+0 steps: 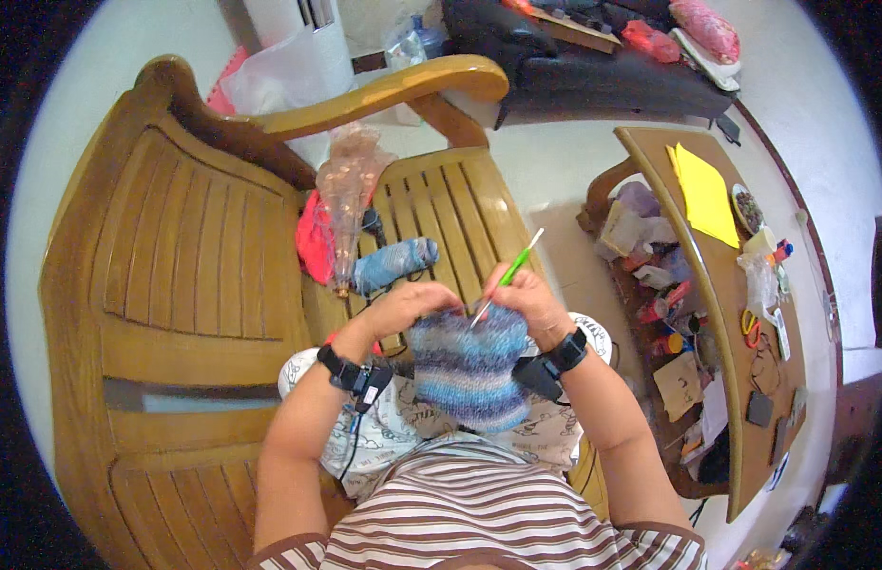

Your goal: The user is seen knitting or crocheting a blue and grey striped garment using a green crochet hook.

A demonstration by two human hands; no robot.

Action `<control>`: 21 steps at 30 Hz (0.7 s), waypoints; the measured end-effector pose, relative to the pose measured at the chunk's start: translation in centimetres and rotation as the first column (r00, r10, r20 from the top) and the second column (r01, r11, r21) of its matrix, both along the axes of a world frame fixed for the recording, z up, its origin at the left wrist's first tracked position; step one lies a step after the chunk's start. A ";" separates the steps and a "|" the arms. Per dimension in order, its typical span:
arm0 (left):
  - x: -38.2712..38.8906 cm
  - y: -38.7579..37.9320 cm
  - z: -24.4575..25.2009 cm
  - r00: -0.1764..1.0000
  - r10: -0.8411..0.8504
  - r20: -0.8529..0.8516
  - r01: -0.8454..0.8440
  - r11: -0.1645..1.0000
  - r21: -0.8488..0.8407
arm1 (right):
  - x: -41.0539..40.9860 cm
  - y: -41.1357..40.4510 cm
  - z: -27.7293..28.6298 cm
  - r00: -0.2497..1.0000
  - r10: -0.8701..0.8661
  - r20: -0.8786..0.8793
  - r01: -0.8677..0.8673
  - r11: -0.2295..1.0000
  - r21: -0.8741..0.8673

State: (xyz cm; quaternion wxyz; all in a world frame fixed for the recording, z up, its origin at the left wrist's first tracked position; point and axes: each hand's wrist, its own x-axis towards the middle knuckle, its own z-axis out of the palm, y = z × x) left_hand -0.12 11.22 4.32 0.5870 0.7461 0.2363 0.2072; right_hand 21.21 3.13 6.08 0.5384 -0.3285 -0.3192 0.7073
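Observation:
A knitted or crocheted piece (pixel 473 370) with blue, grey and white stripes hangs from both hands over my lap. My left hand (pixel 416 306) grips its upper left edge, fingertips partly hidden behind the yarn work. Between the fingers of my right hand (pixel 523 299) is a crochet hook (pixel 514 268) with a green handle, its thin metal shaft slanting down to the top edge of the piece. That same hand also touches the piece's upper right edge. Just beyond my left hand, a skein of matching blue-grey yarn (pixel 396 265) rests on the wooden bench (pixel 441 192).
A sheer brown bag (pixel 352 185) and a red cloth item (pixel 313 239) lie beside the yarn. The bench's armrest (pixel 384 89) rises ahead. To the right, a wooden table (pixel 705 285) bears yellow sheets (pixel 703 196), scissors (pixel 750 328) and a plate (pixel 748 209). Its lower shelf is cluttered.

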 end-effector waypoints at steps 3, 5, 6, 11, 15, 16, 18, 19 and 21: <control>1.3 1.0 -0.7 0.816 -0.529 -0.231 0.505 0.848 -0.160 | -1.2 0.1 1.7 0.967 0.142 0.213 -0.193 0.951 0.242; 1.1 1.1 -2.3 0.544 -0.755 -0.367 0.791 0.607 -0.077 | -2.4 0.5 3.4 0.887 0.429 0.169 -0.461 0.837 0.296; 1.2 0.4 -3.5 0.491 -0.761 -0.424 0.806 0.581 -0.110 | -2.7 0.7 3.8 0.902 0.404 0.152 -0.432 0.855 0.287; 0.1 -4.6 -8.9 0.432 -0.728 -0.532 0.736 0.626 -0.259 | -4.6 3.6 3.1 0.630 0.419 0.654 -0.717 0.637 0.284; 0.6 -6.5 -11.5 0.437 -0.715 -0.546 0.709 0.647 -0.279 | -5.5 4.5 5.2 0.762 0.508 0.402 -0.648 0.614 0.451; 0.9 -6.6 -12.1 0.436 -0.715 -0.547 0.707 0.648 -0.283 | -5.5 4.7 5.2 0.768 0.497 0.404 -0.640 0.624 0.449; 1.1 -6.8 -12.5 0.441 -0.712 -0.546 0.699 0.654 -0.288 | -5.9 4.8 5.8 0.752 0.554 0.357 -0.659 0.630 0.411; 1.3 -6.8 -12.8 0.444 -0.710 -0.547 0.696 0.657 -0.288 | -5.6 4.7 6.2 0.742 0.555 0.377 -0.670 0.642 0.372; 1.6 -6.8 -13.0 0.448 -0.704 -0.550 0.690 0.664 -0.288 | -5.8 4.8 6.1 0.757 0.531 0.381 -0.653 0.645 0.397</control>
